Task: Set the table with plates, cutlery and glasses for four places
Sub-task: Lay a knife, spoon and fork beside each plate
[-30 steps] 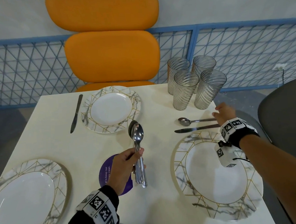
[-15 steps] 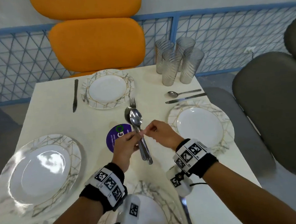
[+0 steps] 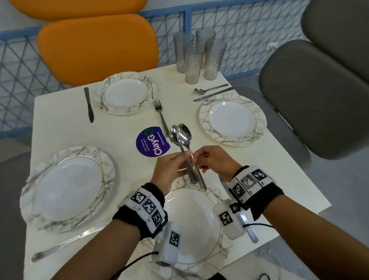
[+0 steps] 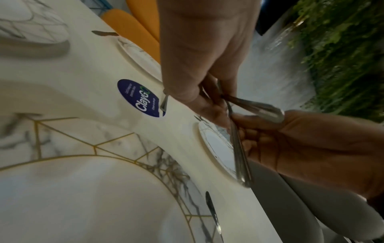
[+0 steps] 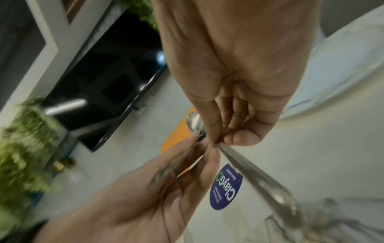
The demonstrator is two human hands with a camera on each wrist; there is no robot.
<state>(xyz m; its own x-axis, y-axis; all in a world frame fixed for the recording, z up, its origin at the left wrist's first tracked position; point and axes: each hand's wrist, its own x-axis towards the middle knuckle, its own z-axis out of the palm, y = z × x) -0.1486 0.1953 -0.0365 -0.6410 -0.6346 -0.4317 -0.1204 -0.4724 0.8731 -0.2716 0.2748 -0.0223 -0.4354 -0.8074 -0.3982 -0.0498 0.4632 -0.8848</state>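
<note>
Over the far rim of the near plate [image 3: 191,224], my left hand [image 3: 179,163] grips a bundle of spoons [image 3: 184,136] by the handles, bowls pointing away. My right hand [image 3: 199,159] pinches one handle of the bundle between thumb and forefinger [image 5: 209,129]. Three more marble-rimmed plates sit at the far [image 3: 126,92], right [image 3: 232,120] and left [image 3: 68,188] places. A fork [image 3: 160,111] lies right of the far plate and a knife [image 3: 89,107] to its left. A spoon [image 3: 210,88] and knife [image 3: 213,94] lie beyond the right plate.
Several ribbed glasses [image 3: 197,55] stand clustered at the far right corner. A purple round sticker [image 3: 151,142] marks the table's middle. A knife [image 3: 66,244] lies near the left plate, another [image 3: 251,233] right of the near plate. An orange chair [image 3: 98,47] and a grey chair [image 3: 320,99] flank the table.
My right hand left the cutlery beyond the right plate and came to the bundle, where it now pinches a handle. The bundle has come back toward the near plate.
</note>
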